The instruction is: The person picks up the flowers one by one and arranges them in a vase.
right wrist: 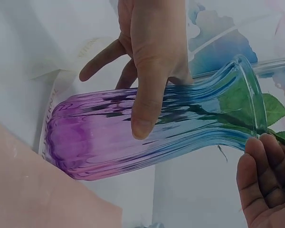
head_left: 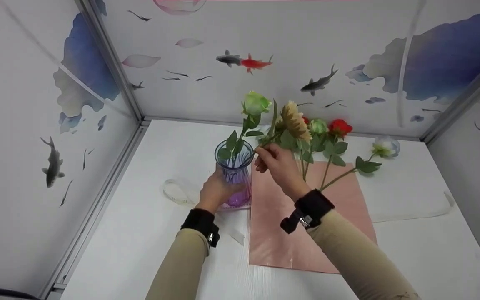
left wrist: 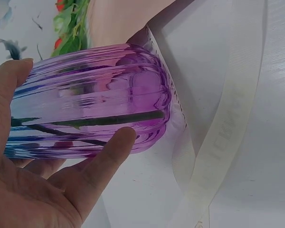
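While the left hand (head_left: 219, 189) grips the ribbed, purple-to-blue glass vase (head_left: 240, 177) round its body, the right hand (head_left: 279, 164) pinches the green stem of a cream-petalled flower (head_left: 295, 121) — fingertips together, right beside the vase's rim. A pale-green, leafy-stemmed rose (head_left: 256, 103) stands in the vase, which is upright just beside a flat pink rectangular sheet (head_left: 286, 237).
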### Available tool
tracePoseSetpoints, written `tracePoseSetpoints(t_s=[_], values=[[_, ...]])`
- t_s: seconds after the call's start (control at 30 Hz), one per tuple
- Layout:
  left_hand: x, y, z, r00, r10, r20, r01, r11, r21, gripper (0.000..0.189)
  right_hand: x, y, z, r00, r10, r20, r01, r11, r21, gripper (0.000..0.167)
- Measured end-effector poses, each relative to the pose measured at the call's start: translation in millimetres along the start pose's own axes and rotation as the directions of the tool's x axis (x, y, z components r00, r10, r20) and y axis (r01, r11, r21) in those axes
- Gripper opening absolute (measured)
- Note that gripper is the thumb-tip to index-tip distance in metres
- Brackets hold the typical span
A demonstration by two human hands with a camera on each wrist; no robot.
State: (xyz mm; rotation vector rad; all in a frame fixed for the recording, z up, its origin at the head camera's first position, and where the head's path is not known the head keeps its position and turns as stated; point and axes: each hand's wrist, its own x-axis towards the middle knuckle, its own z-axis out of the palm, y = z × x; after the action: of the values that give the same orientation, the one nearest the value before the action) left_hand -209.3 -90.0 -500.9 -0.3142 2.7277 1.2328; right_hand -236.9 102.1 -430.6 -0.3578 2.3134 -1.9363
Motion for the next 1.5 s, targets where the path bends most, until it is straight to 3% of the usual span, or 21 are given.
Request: tracePoseSetpoints(t_s=[0.37,0.63,1.07,1.3,1.5], values=[[0.2,0.0,-0.7,1.0,0.008,-0.004,-0.008,1.0,-0.001,0.09,3.4,3,2,1.0,-0.015,-0.016,0.015,1.0,-0.022,0.027],[-0.6,-2.5,-0.4,1.0,0.012,-0.002,-0.012,1.0,-0.005,0.089,6.8,5,5,1.0,0.0,-0.015,-0.002,0.995,-0.099,0.023],[-1.8,-0.1,-2.4,1.0,0.017,0.002,-0.017,1.0,0.005,0.092,19.7,3,15,0.995,0.027,-0.092,-0.028,1.0,0.0,0.012],[-1.8,-0.8,-1.6,1.0,0.01,-0.004,-0.01,1.0,0.024,0.092,22.1,17,5,0.998,0.044,-0.048,-0.05,0.991,-0.128,0.021],[-1.7,-0.5,-1.2,1.0,0.013,-0.002,-0.013,1.0,0.026,0.097,19.0,32,-6,0.999,0.042,-0.024,-0.043,0.997,-0.06,0.022]])
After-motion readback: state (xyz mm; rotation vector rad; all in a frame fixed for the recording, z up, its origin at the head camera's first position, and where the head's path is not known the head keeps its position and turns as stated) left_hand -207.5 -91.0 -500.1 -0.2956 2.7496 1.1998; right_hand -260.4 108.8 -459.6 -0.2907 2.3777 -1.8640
